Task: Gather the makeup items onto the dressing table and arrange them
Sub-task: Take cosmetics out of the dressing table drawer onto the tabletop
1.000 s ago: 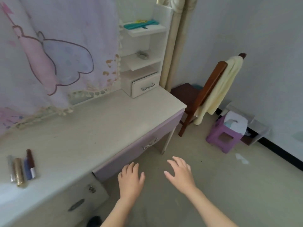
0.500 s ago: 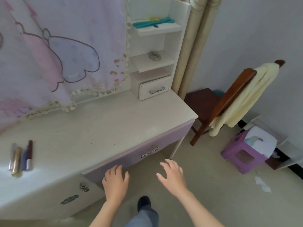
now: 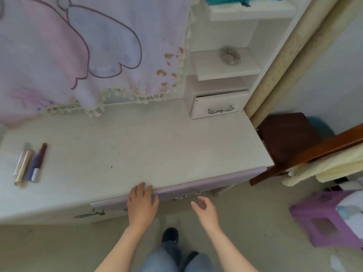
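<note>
Head view. Dressing table (image 3: 137,146): pale wood-grain top, flat, faintly speckled; lilac drawer front (image 3: 206,184) along its near edge with a curled metal handle (image 3: 186,195). Four slim makeup tubes (image 3: 30,163) lie side by side at the far left of the top: clear, gold metallic, blue, dark red. Left hand (image 3: 142,205) lies palm down on the table edge, fingers loosely spread, holding nothing. Right hand (image 3: 205,212) hovers just below the handle, open, fingers slightly curled, empty. Fringed pastel cloth (image 3: 88,46) hangs behind. Fuzzy grey scrunchie (image 3: 229,55) on the white shelf (image 3: 225,69).
</note>
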